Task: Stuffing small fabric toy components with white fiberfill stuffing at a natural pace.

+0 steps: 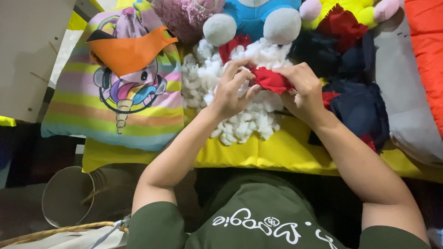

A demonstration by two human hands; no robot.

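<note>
Both hands are on the same little red cloth point(272, 80). The left hand point(230, 94) has its fingers point(237, 69) curled over the cloth's left end, pinching it, and the right hand point(304, 92) is clenched around the right end, so the cloth sits bunched between them.

Using that cloth as the landmark: right under and behind it is a heap of white stuffing point(240, 120), lying on a yellow sheet point(277, 152). Just right of the cloth there's a pile of dark blue fabric point(362, 108) with more red scraps mixed in. Above it a row of plush toys: a blue one with grey paws point(251, 18), a pink one point(182, 16) to its left and a yellow one point(357, 11) to its right. Well left of the cloth is a striped unicorn pillow point(115, 101) with an orange felt piece point(127, 53) on top. Down-left, well apart, a grey bucket point(69, 196) and a basket rim point(60, 230).
</note>
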